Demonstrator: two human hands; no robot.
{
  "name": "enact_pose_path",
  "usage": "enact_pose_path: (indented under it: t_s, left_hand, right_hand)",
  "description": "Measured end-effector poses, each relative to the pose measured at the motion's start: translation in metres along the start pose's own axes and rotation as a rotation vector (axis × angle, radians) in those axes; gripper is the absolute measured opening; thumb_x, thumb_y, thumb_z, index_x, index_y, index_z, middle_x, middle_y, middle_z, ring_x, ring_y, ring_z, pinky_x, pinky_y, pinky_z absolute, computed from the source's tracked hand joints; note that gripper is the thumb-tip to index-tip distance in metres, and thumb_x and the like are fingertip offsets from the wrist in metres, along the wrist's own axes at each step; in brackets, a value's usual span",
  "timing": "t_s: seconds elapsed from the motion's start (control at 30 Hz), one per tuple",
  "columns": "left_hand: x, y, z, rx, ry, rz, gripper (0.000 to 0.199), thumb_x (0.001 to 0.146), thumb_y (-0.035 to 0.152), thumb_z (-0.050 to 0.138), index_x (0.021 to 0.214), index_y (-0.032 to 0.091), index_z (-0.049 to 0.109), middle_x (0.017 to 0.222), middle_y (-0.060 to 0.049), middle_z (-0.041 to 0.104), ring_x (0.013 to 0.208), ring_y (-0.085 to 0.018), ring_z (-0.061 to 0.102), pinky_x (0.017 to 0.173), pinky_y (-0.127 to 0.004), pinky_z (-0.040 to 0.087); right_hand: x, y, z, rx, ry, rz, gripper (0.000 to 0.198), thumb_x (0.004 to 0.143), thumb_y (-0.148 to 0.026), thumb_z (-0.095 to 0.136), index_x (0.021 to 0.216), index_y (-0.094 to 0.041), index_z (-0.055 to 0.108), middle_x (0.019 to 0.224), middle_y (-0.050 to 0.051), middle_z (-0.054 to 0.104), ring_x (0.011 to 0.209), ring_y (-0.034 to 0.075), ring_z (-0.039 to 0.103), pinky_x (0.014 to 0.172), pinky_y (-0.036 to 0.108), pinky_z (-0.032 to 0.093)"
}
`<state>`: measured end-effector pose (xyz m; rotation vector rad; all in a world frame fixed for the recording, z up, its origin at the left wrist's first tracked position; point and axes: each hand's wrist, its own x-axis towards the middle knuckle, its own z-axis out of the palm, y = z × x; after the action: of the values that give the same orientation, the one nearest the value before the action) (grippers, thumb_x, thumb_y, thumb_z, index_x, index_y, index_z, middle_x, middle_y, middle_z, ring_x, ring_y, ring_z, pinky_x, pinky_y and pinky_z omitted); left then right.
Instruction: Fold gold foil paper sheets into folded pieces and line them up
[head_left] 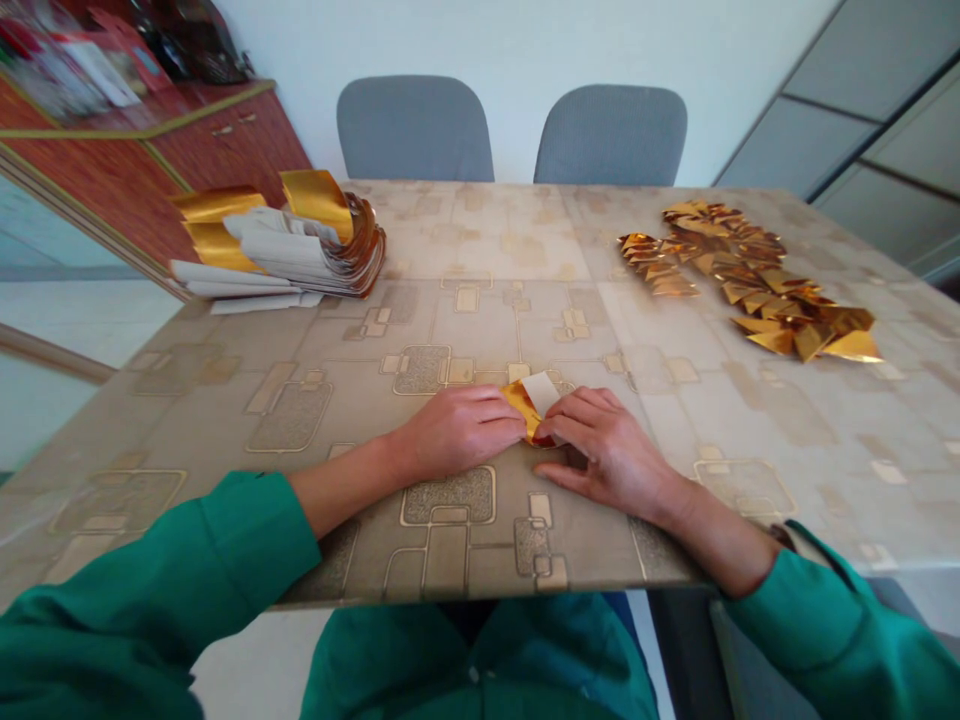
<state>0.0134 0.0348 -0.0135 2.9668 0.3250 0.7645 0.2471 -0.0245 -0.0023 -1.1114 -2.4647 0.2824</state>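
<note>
A small sheet of gold foil paper (pixel 519 398) with a pale back is partly folded on the table in front of me. My left hand (pixel 469 428) holds its left side, fingers closed over the edge. At the right side, the curled fingers of my right hand (pixel 604 445) press on the sheet, with the thumb lower down near the tabletop. My fingers hide part of the fold.
A bent stack of gold and white paper sheets (pixel 289 245) lies at the table's back left. Folded gold paper pieces (pixel 776 285) sit in rows at the back right. Two grey chairs (pixel 415 130) stand behind the patterned tablecloth (pixel 450 500); a reddish cabinet (pixel 225 145) is at the left.
</note>
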Motion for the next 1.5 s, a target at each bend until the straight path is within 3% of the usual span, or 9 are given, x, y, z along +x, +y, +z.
enact_pose_path:
  t_s: [0.13, 0.23, 0.43, 0.77, 1.5]
  left_hand:
    - [0.002, 0.004, 0.002, -0.090, -0.025, -0.136, 0.021, 0.099, 0.018, 0.049, 0.094, 0.015, 0.069, 0.094, -0.007, 0.072, 0.088, -0.017, 0.063, 0.083, -0.031, 0.053]
    - [0.005, 0.005, 0.000, -0.133, -0.079, -0.160, 0.016, 0.097, 0.025, 0.055, 0.096, 0.016, 0.068, 0.100, -0.008, 0.070, 0.093, -0.019, 0.062, 0.086, -0.033, 0.051]
    - [0.011, 0.005, -0.001, -0.252, -0.105, -0.300, 0.019, 0.099, 0.024, 0.053, 0.089, 0.015, 0.067, 0.097, -0.007, 0.064, 0.091, -0.017, 0.059, 0.081, -0.030, 0.047]
    - [0.017, 0.005, 0.001, -0.206, -0.105, -0.498, 0.016, 0.090, 0.029, 0.065, 0.080, 0.016, 0.064, 0.097, -0.006, 0.061, 0.095, -0.022, 0.056, 0.085, -0.035, 0.045]
    - [0.013, 0.003, 0.002, -0.267, -0.091, -0.555, 0.015, 0.086, 0.026, 0.071, 0.080, 0.018, 0.059, 0.099, -0.004, 0.059, 0.097, -0.021, 0.056, 0.085, -0.034, 0.045]
  right_hand:
    - [0.000, -0.002, 0.004, -0.010, 0.027, 0.055, 0.016, 0.093, -0.027, 0.060, 0.081, -0.017, 0.063, 0.082, 0.005, 0.062, 0.081, 0.019, 0.051, 0.075, 0.033, 0.035]
    - [0.000, -0.002, 0.006, 0.025, 0.032, 0.063, 0.014, 0.092, -0.023, 0.059, 0.079, -0.017, 0.062, 0.081, 0.004, 0.060, 0.080, 0.019, 0.050, 0.074, 0.033, 0.034]
    - [-0.001, 0.000, 0.006, 0.097, 0.053, 0.145, 0.015, 0.091, -0.023, 0.062, 0.077, -0.018, 0.061, 0.080, 0.002, 0.061, 0.082, 0.018, 0.050, 0.076, 0.033, 0.031]
    - [0.000, -0.001, 0.011, 0.032, 0.079, 0.263, 0.025, 0.089, -0.025, 0.066, 0.067, -0.019, 0.057, 0.072, 0.000, 0.059, 0.077, 0.017, 0.049, 0.075, 0.033, 0.027]
    - [-0.002, 0.003, 0.013, 0.054, 0.066, 0.306, 0.015, 0.084, -0.024, 0.072, 0.078, -0.022, 0.058, 0.077, -0.002, 0.062, 0.078, 0.018, 0.051, 0.075, 0.032, 0.026]
